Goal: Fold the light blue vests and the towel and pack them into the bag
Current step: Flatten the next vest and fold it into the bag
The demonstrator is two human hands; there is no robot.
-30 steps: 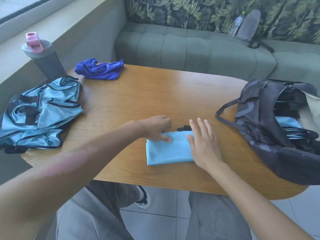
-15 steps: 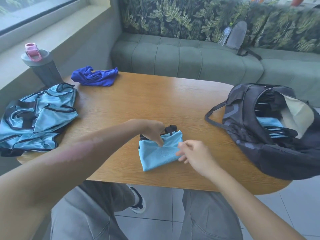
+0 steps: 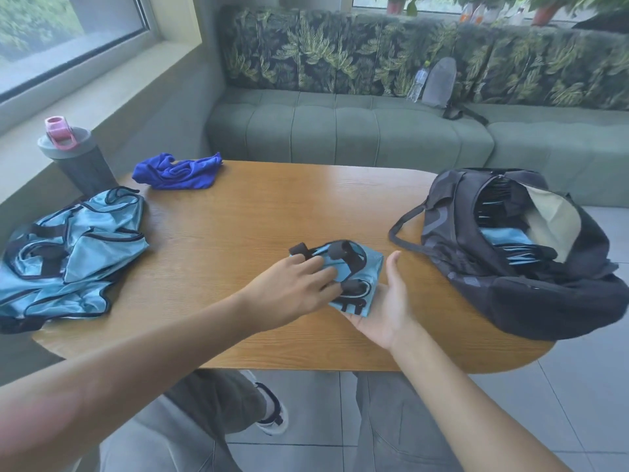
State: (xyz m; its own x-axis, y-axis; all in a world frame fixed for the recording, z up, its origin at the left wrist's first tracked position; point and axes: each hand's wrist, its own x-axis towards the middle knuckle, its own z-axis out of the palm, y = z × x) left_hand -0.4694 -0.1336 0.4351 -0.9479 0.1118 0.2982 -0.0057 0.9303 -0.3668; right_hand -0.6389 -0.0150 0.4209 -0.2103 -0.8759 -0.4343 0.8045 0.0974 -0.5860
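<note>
Head view, reading from the left: a heap of unfolded light blue vests [image 3: 68,253] is lying well to the left of the fingers, with a crumpled dark blue towel [image 3: 178,172] beyond it on the counter [image 3: 245,216]. Near the middle, the left hand [image 3: 289,291] is pressing straight, slightly spread fingers [image 3: 320,279] down onto a folded light blue vest [image 3: 354,277]. Black straps are sticking out loose past the fingertips. The right hand [image 3: 384,308] is lying palm up beneath the bundle's near edge, its fingers hidden under the cloth, so I cannot tell how they are set; only the thumb is standing clear. Right of both hands, the dark bag [image 3: 510,267] is gaping open with folded vests already inside.

Likely risk: the slippery fabric is only being sandwiched, not gripped, so the fold could spring open on the way across. A trailing strap could also snag on the bag's mouth.
</note>
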